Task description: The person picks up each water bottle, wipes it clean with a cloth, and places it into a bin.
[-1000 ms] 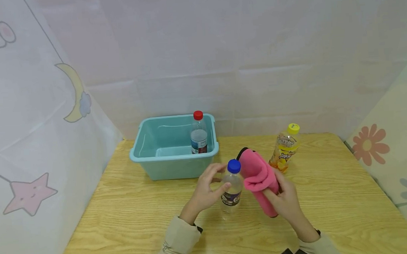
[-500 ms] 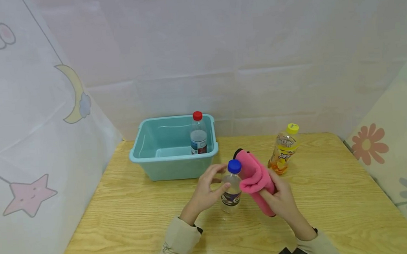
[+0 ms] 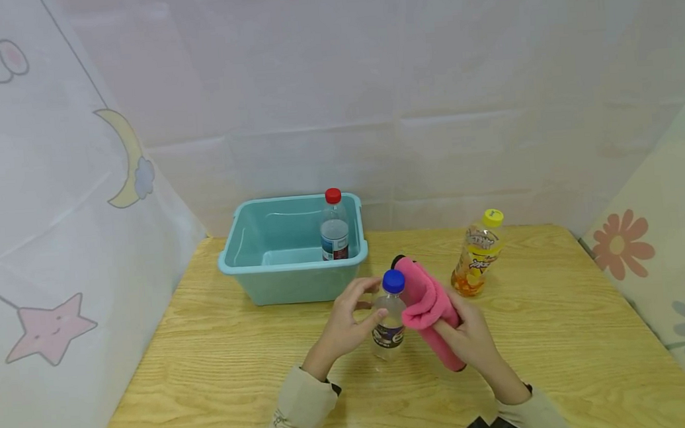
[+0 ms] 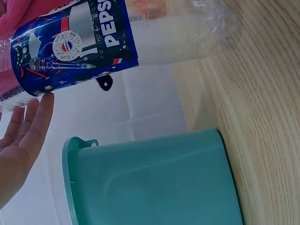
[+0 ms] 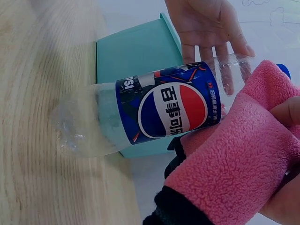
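Note:
A clear plastic Pepsi bottle (image 3: 389,335) with a blue cap stands on the wooden table, its dark blue label (image 5: 168,103) facing the right wrist camera. My left hand (image 3: 346,320) holds it from the left, thumb in front and fingers behind, some showing through the clear plastic. In my right hand (image 3: 473,337) is a folded pink towel (image 3: 429,307) with black edging, gripped between thumb and fingers. The towel lies against the bottle's right side near the neck and covers part of it in the right wrist view.
A teal plastic basin (image 3: 299,283) sits behind the left hand, with a red-capped bottle (image 3: 334,231) upright inside at its right end. Behind the towel stands a yellow-capped bottle (image 3: 478,254) with an orange-and-yellow label. Printed white sheets (image 3: 310,97) wall the table's back and sides.
The right hand has shifted slightly left with the towel, bringing it closer against the Pepsi bottle. The left hand and the bottle have stayed almost in place.

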{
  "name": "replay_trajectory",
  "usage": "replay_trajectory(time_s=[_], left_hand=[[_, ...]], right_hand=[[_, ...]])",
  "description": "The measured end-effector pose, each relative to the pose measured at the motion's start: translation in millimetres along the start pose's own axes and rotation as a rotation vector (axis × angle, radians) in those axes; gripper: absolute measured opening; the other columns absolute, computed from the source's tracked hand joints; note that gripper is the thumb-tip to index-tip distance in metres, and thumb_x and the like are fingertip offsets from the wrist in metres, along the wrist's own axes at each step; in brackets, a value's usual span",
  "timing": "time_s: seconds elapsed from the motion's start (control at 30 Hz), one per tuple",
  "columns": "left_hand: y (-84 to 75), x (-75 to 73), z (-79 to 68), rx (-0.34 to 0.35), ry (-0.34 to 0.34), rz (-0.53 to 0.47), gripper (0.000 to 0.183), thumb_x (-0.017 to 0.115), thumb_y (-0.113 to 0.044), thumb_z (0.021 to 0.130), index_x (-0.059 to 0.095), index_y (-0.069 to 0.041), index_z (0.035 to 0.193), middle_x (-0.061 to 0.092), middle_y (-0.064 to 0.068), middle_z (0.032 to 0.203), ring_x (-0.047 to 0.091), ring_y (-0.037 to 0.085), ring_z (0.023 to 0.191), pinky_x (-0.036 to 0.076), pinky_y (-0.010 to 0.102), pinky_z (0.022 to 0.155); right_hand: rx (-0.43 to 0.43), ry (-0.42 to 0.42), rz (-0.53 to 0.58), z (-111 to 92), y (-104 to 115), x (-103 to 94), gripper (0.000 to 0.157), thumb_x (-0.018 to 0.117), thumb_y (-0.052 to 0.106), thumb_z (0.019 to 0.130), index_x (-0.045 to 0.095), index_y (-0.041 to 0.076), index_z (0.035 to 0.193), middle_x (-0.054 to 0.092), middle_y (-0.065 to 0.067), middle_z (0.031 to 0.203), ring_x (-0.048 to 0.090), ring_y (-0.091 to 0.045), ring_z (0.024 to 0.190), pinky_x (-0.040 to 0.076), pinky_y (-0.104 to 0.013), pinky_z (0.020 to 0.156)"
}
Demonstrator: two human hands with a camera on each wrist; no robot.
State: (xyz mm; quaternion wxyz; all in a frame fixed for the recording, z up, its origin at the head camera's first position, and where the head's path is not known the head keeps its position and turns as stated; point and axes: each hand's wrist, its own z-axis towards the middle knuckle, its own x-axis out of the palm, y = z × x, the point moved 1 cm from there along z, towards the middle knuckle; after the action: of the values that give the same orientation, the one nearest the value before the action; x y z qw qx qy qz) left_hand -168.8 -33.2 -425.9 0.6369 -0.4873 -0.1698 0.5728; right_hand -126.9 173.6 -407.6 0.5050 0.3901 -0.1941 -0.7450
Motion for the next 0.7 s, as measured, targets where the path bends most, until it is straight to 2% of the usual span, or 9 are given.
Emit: replay_trajectory(time_s=[0.17, 0.4, 0.63, 0.7], left_hand=[[-0.5, 0.3, 0.1, -0.007, -0.004, 0.0, 0.043, 0.061, -0.012, 0.088, 0.047, -0.003, 0.127, 0.049, 0.011, 0.123, 0.049, 0.024, 0.11, 0.051, 0.03, 0.081], [-0.4, 0.6, 0.1, -0.001, -0.01, -0.001, 0.043, 0.062, -0.011, 0.087, 0.047, -0.004, 0.127, 0.05, 0.01, 0.122, 0.049, 0.023, 0.11, 0.05, 0.029, 0.081], [0.8, 0.7, -0.1, 0.003, -0.011, -0.01, 0.042, 0.061, -0.009, 0.087, 0.047, -0.004, 0.127, 0.05, 0.011, 0.121, 0.049, 0.023, 0.11, 0.05, 0.031, 0.082], [0.8, 0.7, -0.1, -0.002, -0.01, -0.012, 0.042, 0.061, -0.009, 0.087, 0.047, -0.004, 0.127, 0.05, 0.01, 0.122, 0.049, 0.023, 0.11, 0.05, 0.031, 0.082]], right_hand=[[0.031, 0.051, -0.024, -7, -17, 1.3, 0.048, 0.067, -0.015, 0.069, 0.057, -0.007, 0.115, 0.064, -0.018, 0.101, 0.055, 0.001, 0.09, 0.045, -0.011, 0.074], [0.076, 0.12, -0.046, -12, -25, 3.2, 0.044, 0.068, -0.01, 0.072, 0.057, -0.007, 0.115, 0.064, -0.018, 0.103, 0.056, -0.003, 0.091, 0.049, -0.02, 0.073], [0.14, 0.173, -0.093, -18, -31, 8.0, 0.046, 0.067, -0.008, 0.074, 0.054, -0.008, 0.118, 0.062, -0.019, 0.109, 0.058, -0.022, 0.097, 0.051, -0.032, 0.078], [0.144, 0.189, -0.088, -19, -33, 9.4, 0.047, 0.066, -0.008, 0.074, 0.054, -0.008, 0.119, 0.062, -0.02, 0.108, 0.059, -0.023, 0.096, 0.051, -0.033, 0.077]])
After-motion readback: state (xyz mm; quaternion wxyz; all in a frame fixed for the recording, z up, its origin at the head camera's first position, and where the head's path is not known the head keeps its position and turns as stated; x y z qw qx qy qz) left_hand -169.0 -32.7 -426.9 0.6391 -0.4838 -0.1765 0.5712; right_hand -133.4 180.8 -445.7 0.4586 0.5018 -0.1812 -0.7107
